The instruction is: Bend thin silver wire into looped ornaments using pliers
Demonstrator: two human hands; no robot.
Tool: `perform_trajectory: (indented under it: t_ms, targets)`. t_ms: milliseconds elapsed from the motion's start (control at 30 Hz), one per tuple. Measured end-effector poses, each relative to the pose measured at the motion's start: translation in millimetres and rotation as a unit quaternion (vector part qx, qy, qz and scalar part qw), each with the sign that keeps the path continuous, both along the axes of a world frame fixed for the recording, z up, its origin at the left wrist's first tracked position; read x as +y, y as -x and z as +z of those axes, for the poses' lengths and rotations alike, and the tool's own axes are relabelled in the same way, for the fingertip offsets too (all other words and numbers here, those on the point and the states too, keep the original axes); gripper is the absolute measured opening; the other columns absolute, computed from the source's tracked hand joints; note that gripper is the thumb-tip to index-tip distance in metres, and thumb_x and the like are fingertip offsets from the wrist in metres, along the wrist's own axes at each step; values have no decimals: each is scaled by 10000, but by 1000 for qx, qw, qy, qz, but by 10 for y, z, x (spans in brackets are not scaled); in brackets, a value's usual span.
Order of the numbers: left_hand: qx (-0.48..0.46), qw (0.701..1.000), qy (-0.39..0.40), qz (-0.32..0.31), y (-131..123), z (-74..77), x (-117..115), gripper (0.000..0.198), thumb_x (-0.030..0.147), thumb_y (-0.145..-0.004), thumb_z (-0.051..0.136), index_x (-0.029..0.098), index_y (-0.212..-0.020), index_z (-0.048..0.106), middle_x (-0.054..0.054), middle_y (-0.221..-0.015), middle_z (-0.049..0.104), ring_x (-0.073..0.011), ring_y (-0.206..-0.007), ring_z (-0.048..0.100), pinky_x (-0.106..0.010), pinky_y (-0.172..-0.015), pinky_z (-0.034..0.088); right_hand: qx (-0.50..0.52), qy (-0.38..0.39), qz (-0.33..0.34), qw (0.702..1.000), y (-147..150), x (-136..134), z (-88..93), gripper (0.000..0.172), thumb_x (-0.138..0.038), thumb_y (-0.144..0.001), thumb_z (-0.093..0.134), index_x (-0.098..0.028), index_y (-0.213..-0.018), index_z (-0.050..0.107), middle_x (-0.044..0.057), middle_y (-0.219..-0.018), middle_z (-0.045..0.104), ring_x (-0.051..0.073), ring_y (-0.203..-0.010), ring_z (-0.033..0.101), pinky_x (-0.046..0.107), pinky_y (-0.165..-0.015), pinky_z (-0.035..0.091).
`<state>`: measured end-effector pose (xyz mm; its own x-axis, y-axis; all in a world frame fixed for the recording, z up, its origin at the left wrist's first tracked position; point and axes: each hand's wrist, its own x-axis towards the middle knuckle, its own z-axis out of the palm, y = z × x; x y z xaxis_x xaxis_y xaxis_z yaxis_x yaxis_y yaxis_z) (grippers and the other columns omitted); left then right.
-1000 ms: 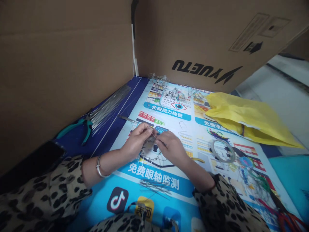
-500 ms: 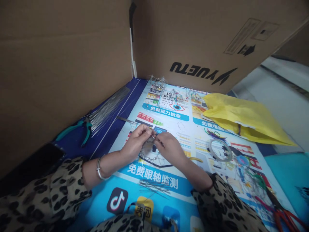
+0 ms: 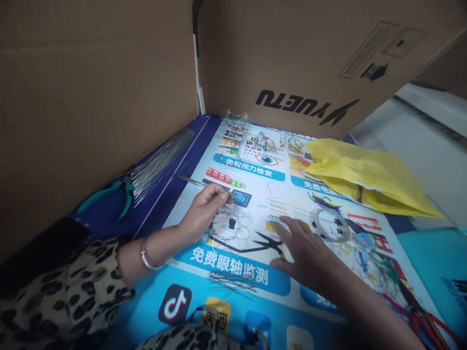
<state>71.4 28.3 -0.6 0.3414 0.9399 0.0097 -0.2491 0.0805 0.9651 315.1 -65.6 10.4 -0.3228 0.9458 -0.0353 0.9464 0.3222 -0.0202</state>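
— Where was the beaded wire (image 3: 229, 237)?
— Mid-frame; the left hand (image 3: 205, 211) clamped it between fingertips. The right hand (image 3: 304, 248), fingers apart, was near pliers (image 3: 268, 242).
— And the yellow bag (image 3: 368, 165)?
— At right; its contents were hidden.

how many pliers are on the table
2 clear ones: teal pliers beside the wire bundle, black pliers by the right hand. The red-handled tool, lower right, is partly cut off; I can't tell whether it's another.

Looks like polished metal on the bangle (image 3: 143, 253), fine metal wire in the beaded loops (image 3: 230, 237), smooth plastic on the plier handles (image 3: 99, 195), matt cardboard on the box (image 3: 109, 97), printed cloth on the sleeve (image 3: 62, 294).
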Motion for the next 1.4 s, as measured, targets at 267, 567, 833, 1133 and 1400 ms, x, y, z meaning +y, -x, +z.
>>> perform_trajectory:
  t_ms: [267, 567, 833, 1133, 1400]
  targets:
    - [31, 999, -43, 7, 59, 130, 100, 133, 283, -852, 558, 161, -801, 545, -8, -810, 596, -114, -777, 540, -231, -739, 409, -11, -125, 61, 990, -53, -169, -163, 346, -182, -855, 466, -128, -1193, 516, 156, -1101, 541, 283, -1020, 488, 449, -829, 445]
    - [78, 992, -47, -88, -12, 416, 221, 137, 275, -800, 578, 162, -772, 507, 25, -666, 548, -88, -602, 489, -213, -598, 389, 106, -166, -30, 980, 39, 83, -228, 117, -263, -873, 477, -161, -852, 532, 86, -818, 553, 205, -765, 512, 338, -666, 457]
    - [292, 935, -194, -58, -219, 593, 304, 94, 202, -746, 527, 167, -715, 608, 34, -598, 523, -93, -550, 431, -209, -540, 312, 128, -277, 6, 952, 274, 408, 227, 184, -336, -864, 504, -158, -902, 525, 110, -888, 576, 232, -846, 482, 366, -730, 417]
    - [254, 959, -108, -64, -209, 503, 330, 97, 226, -711, 532, 171, -639, 497, 57, -534, 444, -68, -463, 360, -187, -456, 278, 9, -334, 10, 942, 160, 448, 129, 174, -314, -856, 527, -151, -907, 560, 108, -876, 583, 227, -848, 480, 366, -748, 369]
    - [167, 983, 14, -75, -229, 476, 329, 98, 234, -677, 539, 175, -656, 463, 60, -512, 482, -45, -372, 352, -174, -376, 246, -47, -371, 52, 926, 145, 397, 59, 195, -313, -840, 553, -169, -971, 574, 110, -900, 582, 241, -874, 487, 376, -754, 364]
